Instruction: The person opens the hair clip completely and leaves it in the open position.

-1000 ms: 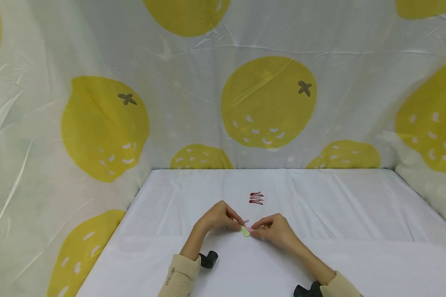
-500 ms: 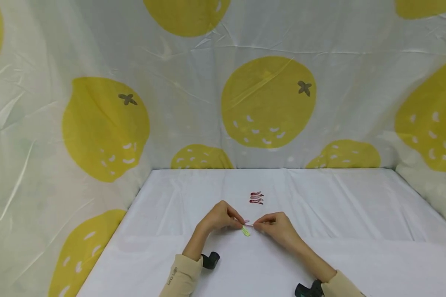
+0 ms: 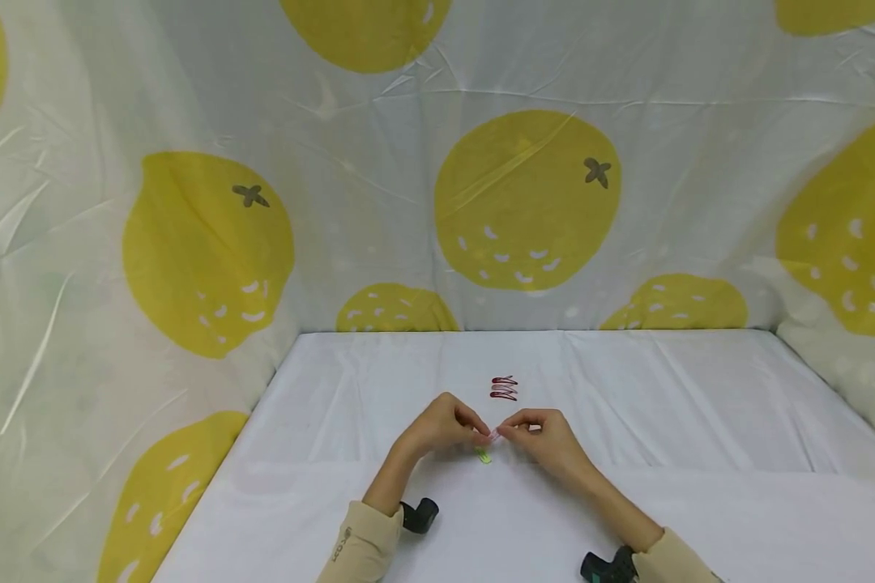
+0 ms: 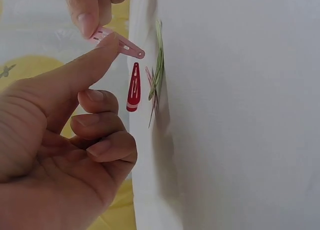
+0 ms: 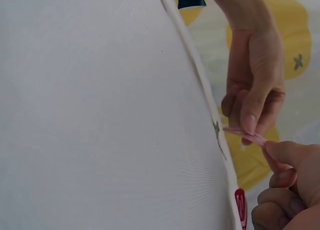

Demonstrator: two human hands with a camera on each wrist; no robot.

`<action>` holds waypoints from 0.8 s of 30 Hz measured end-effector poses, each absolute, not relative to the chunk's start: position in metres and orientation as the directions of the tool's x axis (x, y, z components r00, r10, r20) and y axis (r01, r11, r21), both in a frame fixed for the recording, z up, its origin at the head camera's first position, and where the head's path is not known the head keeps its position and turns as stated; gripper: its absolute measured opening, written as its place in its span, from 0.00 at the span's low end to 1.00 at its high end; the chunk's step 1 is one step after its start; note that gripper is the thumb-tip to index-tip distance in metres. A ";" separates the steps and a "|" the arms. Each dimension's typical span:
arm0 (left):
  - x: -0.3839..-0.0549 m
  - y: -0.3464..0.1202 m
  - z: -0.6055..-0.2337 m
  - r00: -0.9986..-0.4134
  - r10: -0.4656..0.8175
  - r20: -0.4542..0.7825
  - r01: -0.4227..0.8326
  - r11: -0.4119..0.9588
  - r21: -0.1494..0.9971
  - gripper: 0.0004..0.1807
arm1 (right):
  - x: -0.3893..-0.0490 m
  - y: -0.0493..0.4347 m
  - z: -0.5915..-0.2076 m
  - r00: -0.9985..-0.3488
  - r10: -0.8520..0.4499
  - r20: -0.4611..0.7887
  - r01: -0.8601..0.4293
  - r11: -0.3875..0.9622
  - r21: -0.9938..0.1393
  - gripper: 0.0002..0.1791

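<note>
A pink snap hair clip [image 3: 494, 435] spans the two hands above the table. In the left wrist view, thumb and finger of my left hand [image 4: 65, 125] pinch the middle of the clip, its narrow tip sticking out past them. My right hand [image 3: 547, 441] pinches the other end, as the right wrist view also shows at the clip's near end [image 5: 260, 139]. Just below the left fingers lie green hair clips [image 3: 484, 457], partly hidden in the head view. They appear edge-on in the left wrist view, with thin reddish ones beside them.
Farther back on the white-covered table [image 3: 663, 405] lies a short column of red and pink hair clips [image 3: 504, 389]. A lemon-patterned curtain [image 3: 379, 202] stands behind the table. Each wrist carries a black device, one by the left sleeve [image 3: 364, 534].
Both hands have shifted slightly, the left to the right and the right upward, with the pink clip rising away from the green ones. The green clips stay in place.
</note>
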State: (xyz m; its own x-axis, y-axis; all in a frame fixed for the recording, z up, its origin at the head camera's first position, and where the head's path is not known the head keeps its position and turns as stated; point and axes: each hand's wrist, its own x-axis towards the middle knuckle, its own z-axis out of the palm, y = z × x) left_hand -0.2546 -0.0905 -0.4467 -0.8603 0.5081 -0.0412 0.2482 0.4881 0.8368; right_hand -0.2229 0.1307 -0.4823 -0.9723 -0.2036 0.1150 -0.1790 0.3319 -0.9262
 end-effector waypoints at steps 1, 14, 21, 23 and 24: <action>-0.255 -0.090 -0.446 -0.858 0.512 -0.042 0.243 0.477 0.845 0.03 | -0.223 0.130 -0.482 -0.972 -0.206 0.111 -0.175 0.323 -0.930 0.06; -0.255 -0.087 -0.447 -0.886 0.462 -0.023 0.146 0.327 0.934 0.07 | -0.220 0.130 -0.485 -0.983 -0.172 0.064 -0.114 0.299 -0.947 0.11; -0.257 -0.087 -0.449 -0.902 0.431 -0.024 0.090 0.242 0.966 0.13 | -0.221 0.129 -0.488 -0.960 -0.252 0.121 -0.180 0.227 -0.957 0.11; -0.257 -0.086 -0.449 -0.905 0.425 -0.028 0.076 0.226 0.971 0.13 | -0.222 0.129 -0.488 -0.952 -0.272 0.139 -0.205 0.234 -0.950 0.10; -0.257 -0.086 -0.449 -0.906 0.423 -0.028 0.073 0.222 0.972 0.12 | -0.222 0.129 -0.488 -0.949 -0.280 0.144 -0.215 0.245 -0.945 0.10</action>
